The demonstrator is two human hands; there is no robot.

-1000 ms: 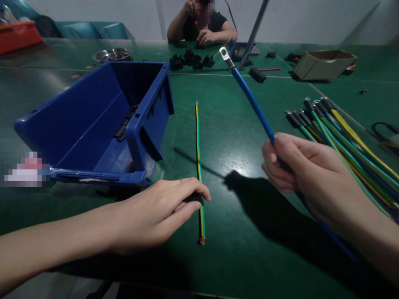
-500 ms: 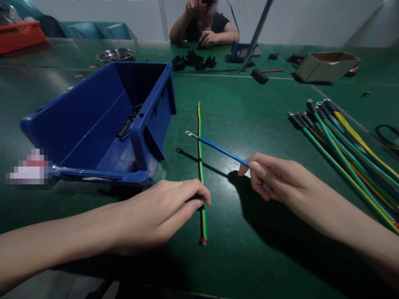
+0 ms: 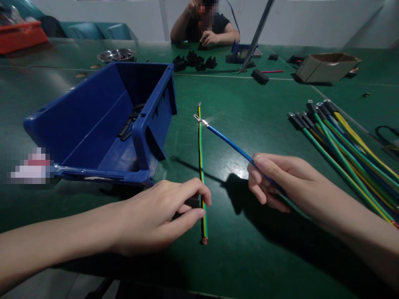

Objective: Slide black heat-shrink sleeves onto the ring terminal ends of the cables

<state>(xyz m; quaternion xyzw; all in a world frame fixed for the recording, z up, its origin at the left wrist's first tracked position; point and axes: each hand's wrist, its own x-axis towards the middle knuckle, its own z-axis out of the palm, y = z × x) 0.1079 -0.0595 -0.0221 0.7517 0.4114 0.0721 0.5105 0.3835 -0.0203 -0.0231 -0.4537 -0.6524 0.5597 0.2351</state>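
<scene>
My right hand (image 3: pixel 271 178) is closed on a blue cable (image 3: pixel 229 143), pinching it between thumb and fingers. A bare metal lug is crimped on the cable's far end, which points up and left, raised over the table. My left hand (image 3: pixel 177 207) is curled around a short black sleeve (image 3: pixel 192 202), partly hidden by the fingers. Those fingertips are at a yellow-green cable (image 3: pixel 200 153) lying lengthwise on the table, with a lug at its far end and bare copper strands at its near end.
Left of the cable stands a blue bin (image 3: pixel 93 166) holding several black sleeves (image 3: pixel 127 131). A bundle of lugged cables (image 3: pixel 346 145) lies at right. Farther back are black parts (image 3: pixel 195 60), a metal bowl (image 3: pixel 116 55), a cardboard box (image 3: pixel 327 68) and a seated person (image 3: pixel 205 29).
My right hand has shifted slightly right, and the blue cable's lug has moved up and right. My left thumb has dropped a little, showing more of the black sleeve.
</scene>
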